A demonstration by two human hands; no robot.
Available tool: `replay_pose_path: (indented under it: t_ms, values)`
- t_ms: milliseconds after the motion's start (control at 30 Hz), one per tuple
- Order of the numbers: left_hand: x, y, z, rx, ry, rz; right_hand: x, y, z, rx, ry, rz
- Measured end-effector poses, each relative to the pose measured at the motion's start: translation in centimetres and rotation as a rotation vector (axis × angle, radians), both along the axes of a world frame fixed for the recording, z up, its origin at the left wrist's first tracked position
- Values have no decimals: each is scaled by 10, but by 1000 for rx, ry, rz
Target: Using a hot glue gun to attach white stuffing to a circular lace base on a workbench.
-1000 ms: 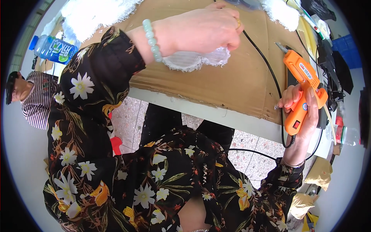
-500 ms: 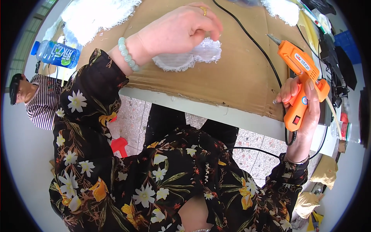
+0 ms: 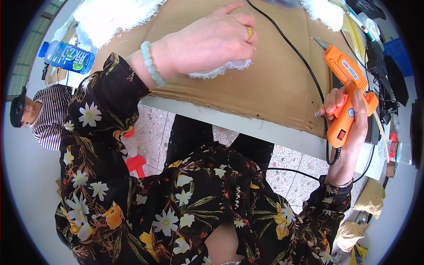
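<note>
In my right hand (image 3: 353,117) is an orange hot glue gun (image 3: 346,73), with my fingers wrapped round its handle and trigger and its metal nozzle pointing up and away to the left. A pale glue stick (image 3: 380,132) trails from its back end. My left hand (image 3: 216,39), with a green bead bracelet (image 3: 150,64) at its wrist, is over a white frayed-edge fabric piece (image 3: 221,70) and covers most of it. One finger stretches forward while the others curl down; their tips are hidden, so I cannot tell what they hold or whether they touch the piece.
Brown cardboard (image 3: 274,97) covers the table. Larger white fluffy pieces (image 3: 108,20) lie at the far left, another (image 3: 324,15) at the far right. A black cord (image 3: 293,48) crosses the cardboard. A blue-capped bottle (image 3: 68,56) stands at left, near a seated person (image 3: 46,112).
My left hand has turned and come down over the white piece, hiding more of it; one finger now reaches forward. The glue gun has shifted very slightly to the right.
</note>
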State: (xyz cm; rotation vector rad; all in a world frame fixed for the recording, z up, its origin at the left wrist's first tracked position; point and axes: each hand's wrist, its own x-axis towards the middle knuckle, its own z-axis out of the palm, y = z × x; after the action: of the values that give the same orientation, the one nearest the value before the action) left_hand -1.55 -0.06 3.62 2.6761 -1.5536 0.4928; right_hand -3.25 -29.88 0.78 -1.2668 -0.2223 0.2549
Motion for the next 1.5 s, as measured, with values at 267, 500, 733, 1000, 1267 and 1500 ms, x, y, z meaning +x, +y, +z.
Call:
replay_pose_path:
  t_ms: [267,500,733,1000,1267,1500]
  values:
    - [13,24,-22,-24,-514,-189,1,1,1,-51,-33,34]
    - [-22,-3,-28,-422,78,307,-2,6,3,-129,10,33]
    - [-46,-30,-45,-297,-157,326,9,31,-1,61,101,118]
    - [-37,3,-57,-441,-98,390,33,100,0,25,97,158]
    - [-29,5,-60,-540,-14,509,41,108,1,-9,48,220]
    - [-29,9,-62,-503,-37,585,43,115,-2,44,96,250]
